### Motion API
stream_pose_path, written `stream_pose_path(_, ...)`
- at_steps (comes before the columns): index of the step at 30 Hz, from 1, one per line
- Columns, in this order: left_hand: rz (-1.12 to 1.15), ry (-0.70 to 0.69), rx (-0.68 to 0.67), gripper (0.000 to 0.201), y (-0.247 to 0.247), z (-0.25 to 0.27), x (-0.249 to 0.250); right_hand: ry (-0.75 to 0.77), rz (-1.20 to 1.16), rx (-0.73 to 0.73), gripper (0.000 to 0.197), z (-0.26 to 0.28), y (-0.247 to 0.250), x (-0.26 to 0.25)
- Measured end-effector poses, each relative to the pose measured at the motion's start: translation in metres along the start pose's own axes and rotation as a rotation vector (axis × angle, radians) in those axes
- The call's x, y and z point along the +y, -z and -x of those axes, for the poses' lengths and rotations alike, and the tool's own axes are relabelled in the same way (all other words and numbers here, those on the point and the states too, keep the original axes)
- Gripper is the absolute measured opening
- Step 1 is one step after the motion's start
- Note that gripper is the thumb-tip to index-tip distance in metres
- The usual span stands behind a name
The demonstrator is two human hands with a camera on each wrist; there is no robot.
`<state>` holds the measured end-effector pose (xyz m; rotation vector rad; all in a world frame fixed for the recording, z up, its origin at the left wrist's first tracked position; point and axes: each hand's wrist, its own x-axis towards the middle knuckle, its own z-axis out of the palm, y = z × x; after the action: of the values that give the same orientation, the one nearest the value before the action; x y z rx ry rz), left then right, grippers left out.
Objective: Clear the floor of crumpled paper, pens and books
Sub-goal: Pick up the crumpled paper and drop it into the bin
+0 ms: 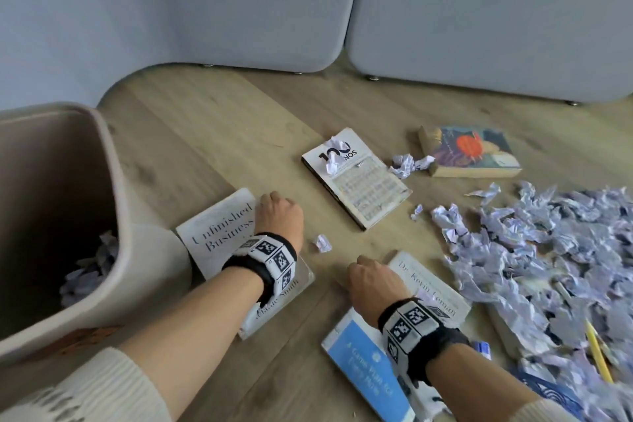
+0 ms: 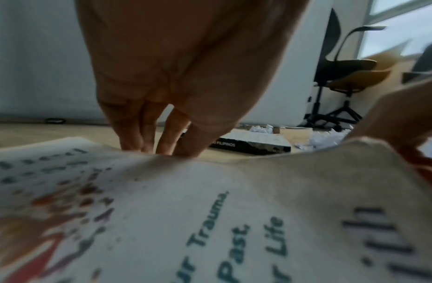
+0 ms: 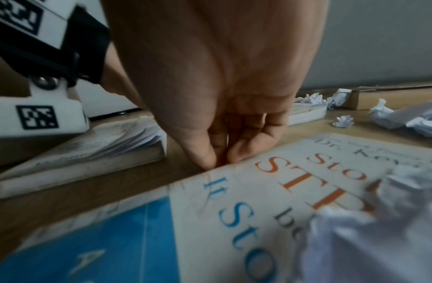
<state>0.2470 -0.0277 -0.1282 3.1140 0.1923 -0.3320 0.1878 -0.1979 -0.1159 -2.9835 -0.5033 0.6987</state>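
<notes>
A white book titled "Unfinished Business" [image 1: 219, 229] lies beside the bin. My left hand [image 1: 274, 212] reaches over its far corner, and its fingers [image 2: 161, 141] hook down past the edge of the lifted cover [image 2: 185, 210]. My right hand [image 1: 359, 271] is at the near left edge of a blue and white book [image 1: 359, 363], where thumb and fingers pinch the cover's edge [image 3: 218, 162]. A big pile of crumpled paper [image 1: 531, 250] covers the floor at right and laps onto that book. A yellow pencil [image 1: 597, 351] lies in the pile.
A beige bin [image 1: 116, 175] with some paper inside stands at left. Two more books, one black and white [image 1: 363, 188] and one colourful [image 1: 472, 151], lie farther off with loose paper balls [image 1: 323, 243] around. Grey padded panels [image 1: 239, 10] close the back. An office chair [image 2: 343, 76] stands beyond.
</notes>
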Motion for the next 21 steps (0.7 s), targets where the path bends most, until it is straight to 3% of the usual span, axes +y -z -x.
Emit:
stream_pose_path(4,-0.039,-0.103,-0.032,0.028,-0.009,0.001,0.009,0.017,-0.117,0.023,0.01,-0.009,0.0,0.008)
stream_pose_path(6,-0.003,-0.127,-0.052,0.025,-0.011,0.002,0.008,0.005,-0.224,0.081,0.013,-0.012,-0.001,0.017)
stream_pose_path(10,0.278,-0.18,-0.022,0.023,-0.005,0.015,0.016,0.006,-0.418,0.166,0.01,0.001,0.001,0.03)
stream_pose_path(13,0.31,-0.236,0.006,0.015,-0.011,0.032,0.03,0.007,-0.303,0.218,0.021,0.017,-0.001,0.046)
stream_pose_path(17,0.141,-0.276,-0.061,0.016,-0.022,0.042,0.043,-0.039,-0.074,0.239,0.017,0.053,-0.017,0.055)
stream_pose_path(21,0.125,-0.382,-0.118,0.027,-0.019,0.048,0.051,-0.101,0.098,0.149,0.056,0.077,-0.053,0.049)
